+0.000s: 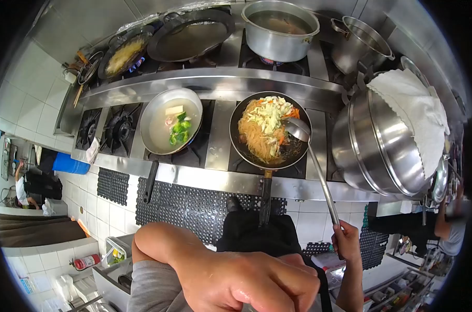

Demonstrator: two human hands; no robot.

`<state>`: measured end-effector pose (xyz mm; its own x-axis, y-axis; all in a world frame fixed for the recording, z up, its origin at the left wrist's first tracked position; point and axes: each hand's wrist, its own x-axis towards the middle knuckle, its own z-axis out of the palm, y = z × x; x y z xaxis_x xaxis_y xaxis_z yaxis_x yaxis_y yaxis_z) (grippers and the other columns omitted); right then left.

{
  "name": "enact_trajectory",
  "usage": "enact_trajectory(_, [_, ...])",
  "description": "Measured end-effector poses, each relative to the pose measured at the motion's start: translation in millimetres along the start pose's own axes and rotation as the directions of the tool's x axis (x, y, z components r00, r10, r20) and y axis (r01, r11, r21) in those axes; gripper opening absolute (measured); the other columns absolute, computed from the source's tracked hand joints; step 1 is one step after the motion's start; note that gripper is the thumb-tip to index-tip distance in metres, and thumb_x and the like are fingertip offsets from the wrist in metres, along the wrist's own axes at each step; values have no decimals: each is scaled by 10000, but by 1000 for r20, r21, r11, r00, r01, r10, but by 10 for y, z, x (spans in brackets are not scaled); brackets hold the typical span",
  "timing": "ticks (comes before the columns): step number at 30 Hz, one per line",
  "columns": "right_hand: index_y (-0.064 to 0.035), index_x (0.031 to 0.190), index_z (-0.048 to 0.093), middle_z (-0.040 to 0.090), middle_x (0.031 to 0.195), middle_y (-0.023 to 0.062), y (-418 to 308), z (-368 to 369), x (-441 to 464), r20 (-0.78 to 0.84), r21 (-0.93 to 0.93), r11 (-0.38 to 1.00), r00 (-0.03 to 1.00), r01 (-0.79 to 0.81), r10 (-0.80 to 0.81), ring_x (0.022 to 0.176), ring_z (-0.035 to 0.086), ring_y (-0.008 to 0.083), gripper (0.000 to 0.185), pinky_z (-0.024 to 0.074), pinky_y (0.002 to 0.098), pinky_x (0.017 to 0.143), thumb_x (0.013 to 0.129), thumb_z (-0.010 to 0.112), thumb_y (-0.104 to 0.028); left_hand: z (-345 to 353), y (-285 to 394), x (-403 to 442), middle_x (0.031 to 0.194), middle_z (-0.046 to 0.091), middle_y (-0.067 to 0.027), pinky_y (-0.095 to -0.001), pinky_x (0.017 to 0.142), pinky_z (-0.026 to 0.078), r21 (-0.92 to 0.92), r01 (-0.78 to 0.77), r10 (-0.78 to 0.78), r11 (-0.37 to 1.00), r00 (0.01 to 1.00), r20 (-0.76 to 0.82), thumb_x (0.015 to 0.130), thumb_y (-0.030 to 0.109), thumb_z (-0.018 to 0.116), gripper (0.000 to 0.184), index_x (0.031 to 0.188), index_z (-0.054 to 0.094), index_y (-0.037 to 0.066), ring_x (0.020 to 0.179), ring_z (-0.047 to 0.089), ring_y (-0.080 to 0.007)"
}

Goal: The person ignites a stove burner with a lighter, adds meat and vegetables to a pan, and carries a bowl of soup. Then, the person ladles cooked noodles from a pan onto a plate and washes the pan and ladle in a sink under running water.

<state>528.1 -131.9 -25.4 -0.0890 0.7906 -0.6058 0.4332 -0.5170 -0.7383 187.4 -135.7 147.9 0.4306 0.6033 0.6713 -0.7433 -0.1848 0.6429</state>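
My right hand is wrapped round the long handle of a steel ladle. The ladle's bowl rests in a black frying pan on the front burners, against noodles with chopped cabbage and carrot strips on top. The pan's black handle points towards me, with no hand on it. Close to the camera, my left hand is closed in front of my chest, away from the stove. Its curled fingers hide whatever may be inside.
Left of the noodles, a pan holds broth, broccoli and a pale yellow block. Behind stand a big pot of liquid over a flame, a taller pot and dark pans. Large steel steamers under a white cloth crowd the right.
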Motion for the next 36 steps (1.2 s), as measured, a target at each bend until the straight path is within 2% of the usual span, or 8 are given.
enact_trajectory(6, [39,1011,586,450,485,-7,-97,6,-15,16,-70,998,1000,7,-5,368,418,70,211,319,237,338,956,527,-156,-26,-15,-151,850,582,-87,-320,632,427,-242,173,-185,955,982,-28,802,245,766,245,818,667,22,775,549,-222])
enact_trajectory(11, [57,1074,590,459,476,2,-74,-10,3,-3,-50,998,1000,29,-30,366,418,74,254,314,237,340,951,532,-157,-515,79,-477,909,519,-89,-312,692,330,-47,5,-21,999,937,-347,757,272,759,306,909,631,40,754,447,-190])
enact_trajectory(16, [49,1065,596,463,479,1,-176,1,-72,-50,-75,997,999,-16,12,366,417,74,253,314,234,342,953,540,-170,-969,52,-1365,928,573,-126,-308,764,383,112,-29,102,993,673,-733,834,197,662,262,998,595,4,851,526,-216])
enact_trajectory(18, [40,1058,603,463,481,0,-165,-12,-91,-46,-84,996,999,-21,18,365,417,75,248,317,237,344,954,544,-178,-1000,-85,-1750,913,601,-102,-311,785,403,0,52,-19,999,372,-928,855,197,639,248,1004,591,3,855,549,-207])
enact_trajectory(21, [39,1058,604,463,482,2,-209,13,-134,-73,-68,997,997,-39,34,365,415,74,246,318,235,344,955,540,-175,-906,-417,-2112,892,636,-79,-324,847,448,-233,174,-274,957,271,-923,901,209,592,276,1067,597,-11,833,593,-186])
enact_trajectory(27, [57,1094,585,455,479,4,-250,48,-143,-86,-72,997,996,-11,4,355,397,76,264,312,233,340,960,521,-162,-541,-993,-2077,1090,641,-162,-377,923,458,-693,66,-665,718,360,-655,986,397,408,475,1181,570,-4,1034,608,-279])
enact_trajectory(32, [68,1096,574,450,473,5,-290,54,-154,-94,-71,997,996,-13,6,345,385,78,262,303,236,332,962,514,-148,-459,-1035,-1939,1116,636,-156,-380,952,446,-771,37,-705,636,434,-561,994,364,411,438,1187,562,1,1069,598,-271])
enact_trajectory(36, [67,1054,571,451,472,7,-285,57,-165,-70,-52,999,998,7,-11,341,382,79,230,293,242,322,952,526,-135,-547,-975,-1993,1061,653,-141,-367,909,477,-691,86,-665,718,378,-644,988,310,438,379,1145,580,-4,1018,623,-255])
